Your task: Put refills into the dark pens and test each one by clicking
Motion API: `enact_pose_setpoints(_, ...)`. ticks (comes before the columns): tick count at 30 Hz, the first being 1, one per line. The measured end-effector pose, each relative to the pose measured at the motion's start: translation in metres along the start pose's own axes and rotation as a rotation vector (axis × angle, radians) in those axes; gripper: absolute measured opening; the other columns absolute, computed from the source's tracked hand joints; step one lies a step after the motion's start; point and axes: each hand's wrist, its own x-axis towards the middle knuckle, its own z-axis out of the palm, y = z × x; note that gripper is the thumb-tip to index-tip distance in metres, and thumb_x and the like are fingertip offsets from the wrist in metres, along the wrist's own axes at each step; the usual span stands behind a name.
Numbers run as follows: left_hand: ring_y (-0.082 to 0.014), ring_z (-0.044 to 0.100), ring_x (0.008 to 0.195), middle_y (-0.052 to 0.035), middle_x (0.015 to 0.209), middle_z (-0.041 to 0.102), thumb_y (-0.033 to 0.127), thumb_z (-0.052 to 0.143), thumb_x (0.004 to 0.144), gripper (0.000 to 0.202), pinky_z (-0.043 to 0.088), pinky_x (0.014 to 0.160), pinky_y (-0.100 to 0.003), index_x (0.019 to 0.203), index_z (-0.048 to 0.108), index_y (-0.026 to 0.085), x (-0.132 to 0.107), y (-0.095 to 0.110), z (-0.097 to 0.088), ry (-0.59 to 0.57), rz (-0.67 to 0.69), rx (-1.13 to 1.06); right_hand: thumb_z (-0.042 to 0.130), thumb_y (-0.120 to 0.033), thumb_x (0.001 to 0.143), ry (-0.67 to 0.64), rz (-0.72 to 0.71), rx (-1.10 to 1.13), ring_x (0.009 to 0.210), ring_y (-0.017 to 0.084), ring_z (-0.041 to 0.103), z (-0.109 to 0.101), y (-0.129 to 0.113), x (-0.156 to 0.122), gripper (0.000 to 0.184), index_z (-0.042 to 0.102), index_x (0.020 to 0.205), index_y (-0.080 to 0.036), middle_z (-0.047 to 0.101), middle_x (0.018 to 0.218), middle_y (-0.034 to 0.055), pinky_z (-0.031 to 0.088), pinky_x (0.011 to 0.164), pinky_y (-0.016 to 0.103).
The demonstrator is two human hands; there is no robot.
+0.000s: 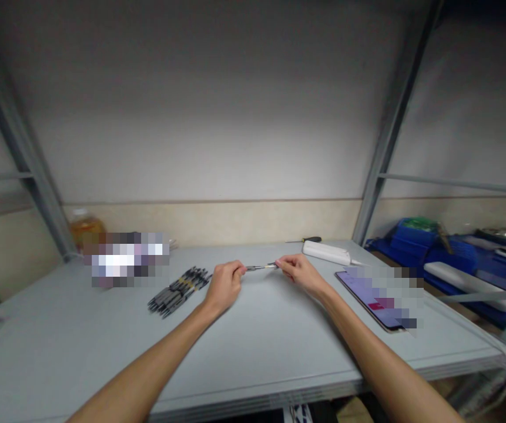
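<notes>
Pen (pixel 261 268) between both hands' fingers (pixel 240 269), no legible writing

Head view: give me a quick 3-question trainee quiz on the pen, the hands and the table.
1. True or false: both hands grip the same pen.
2. Where does the pile of pens lie? A) beside the left hand B) beside the right hand C) on the phone
3. What white thing lies on the table behind the right hand?

Key: 1 true. 2 A. 3 a white power strip.
</notes>
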Motion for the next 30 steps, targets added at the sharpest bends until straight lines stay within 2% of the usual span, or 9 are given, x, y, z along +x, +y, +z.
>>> enact_pose_setpoints(4, -0.0155, 0.048, 0.057, -0.0026, 0.058, 0.056, 0.025, 0.043, 0.08, 0.026, 0.03, 0.06, -0.025, 0.062, 0.061, 0.019, -0.001, 0.001, 0.0, 0.015, 0.022, -0.016, 0.059, -0.049, 0.07, -0.022, 0.071, 0.144, 0.038, 0.005, 0.023, 0.0, 0.001, 0.0, 0.036, 0.054, 0.062, -0.015, 0.032, 0.042, -0.0088, 0.015, 0.039, 0.021)
enact_pose_setpoints(8, -0.0151, 0.047, 0.057, -0.0021, 0.058, 0.055, 0.031, 0.044, 0.081, 0.027, 0.031, 0.059, -0.025, 0.065, 0.062, 0.019, -0.002, 0.008, 0.002, -0.011, 0.014, -0.071, 0.063, -0.049, 0.067, 0.095, 0.114, 0.341, 0.039, 0.005, 0.031, 0.002, 0.0, 0.004, 0.036, 0.053, 0.06, -0.015, 0.04, 0.045, -0.0063, 0.021, 0.039, 0.02)
enact_pose_setpoints(12, -0.0142, 0.049, 0.06, -0.0025, 0.064, 0.058, 0.034, 0.046, 0.081, 0.025, 0.034, 0.059, -0.023, 0.075, 0.064, 0.017, -0.006, 0.016, 0.006, -0.178, 0.092, -0.132, 0.07, -0.048, 0.059, 0.248, 0.063, 0.552, 0.06, 0.011, 0.05, 0.007, -0.007, 0.007, 0.035, 0.058, 0.07, -0.016, 0.056, 0.066, 0.0009, 0.039, 0.052, 0.022)
enact_pose_setpoints(14, -0.0135, 0.049, 0.061, -0.0021, 0.065, 0.059, 0.034, 0.047, 0.08, 0.025, 0.035, 0.06, -0.022, 0.078, 0.065, 0.017, -0.008, 0.019, 0.007, -0.28, 0.149, -0.153, 0.068, -0.048, 0.061, 0.25, 0.036, 0.644, 0.071, 0.014, 0.054, 0.01, -0.013, 0.006, 0.036, 0.058, 0.079, -0.018, 0.059, 0.078, 0.0027, 0.043, 0.059, 0.025)
enact_pose_setpoints(16, -0.0123, 0.048, 0.058, -0.0007, 0.061, 0.057, 0.035, 0.046, 0.081, 0.026, 0.035, 0.058, -0.021, 0.08, 0.065, 0.017, -0.009, 0.02, 0.008, -0.355, 0.17, -0.17, 0.062, -0.05, 0.067, 0.201, 0.025, 0.724, 0.065, 0.013, 0.053, 0.012, -0.02, 0.005, 0.033, 0.055, 0.084, -0.022, 0.055, 0.071, -0.0003, 0.044, 0.058, 0.026)
enact_pose_setpoints(19, -0.0108, 0.043, 0.053, 0.0017, 0.053, 0.051, 0.038, 0.044, 0.081, 0.031, 0.033, 0.055, -0.021, 0.079, 0.066, 0.016, -0.01, 0.019, 0.008, -0.39, 0.143, -0.174, 0.051, -0.053, 0.075, 0.183, 0.01, 0.776, 0.04, 0.009, 0.034, 0.012, -0.028, 0.007, 0.029, 0.049, 0.08, -0.025, 0.033, 0.048, -0.0077, 0.032, 0.041, 0.021)
enact_pose_setpoints(22, -0.0099, 0.04, 0.05, 0.0034, 0.049, 0.046, 0.041, 0.043, 0.082, 0.034, 0.03, 0.052, -0.02, 0.075, 0.065, 0.016, -0.008, 0.014, 0.006, -0.38, 0.122, -0.13, 0.041, -0.059, 0.077, 0.097, 0.042, 0.811, 0.034, 0.007, 0.014, 0.007, -0.033, 0.013, 0.038, 0.042, 0.066, -0.023, 0.019, 0.043, -0.0095, 0.015, 0.032, 0.019)
enact_pose_setpoints(26, -0.0093, 0.036, 0.045, 0.0046, 0.046, 0.042, 0.044, 0.041, 0.082, 0.037, 0.025, 0.049, -0.021, 0.07, 0.063, 0.016, -0.006, 0.006, 0.005, -0.331, 0.104, -0.019, 0.037, -0.047, 0.079, 0.048, 0.142, 0.882, 0.033, 0.006, 0.006, 0.002, -0.036, 0.022, 0.038, 0.026, 0.052, -0.022, 0.013, 0.038, -0.0098, 0.01, 0.029, 0.018)
enact_pose_setpoints(30, -0.0105, 0.039, 0.045, 0.0032, 0.047, 0.045, 0.041, 0.041, 0.083, 0.034, 0.023, 0.05, -0.022, 0.066, 0.06, 0.018, -0.004, -0.003, 0.006, -0.268, 0.071, 0.11, 0.032, -0.033, 0.078, 0.051, 0.211, 0.978, 0.034, 0.007, 0.003, 0.004, -0.043, 0.024, 0.031, 0.024, 0.05, -0.022, 0.011, 0.038, -0.009, 0.009, 0.029, 0.018)
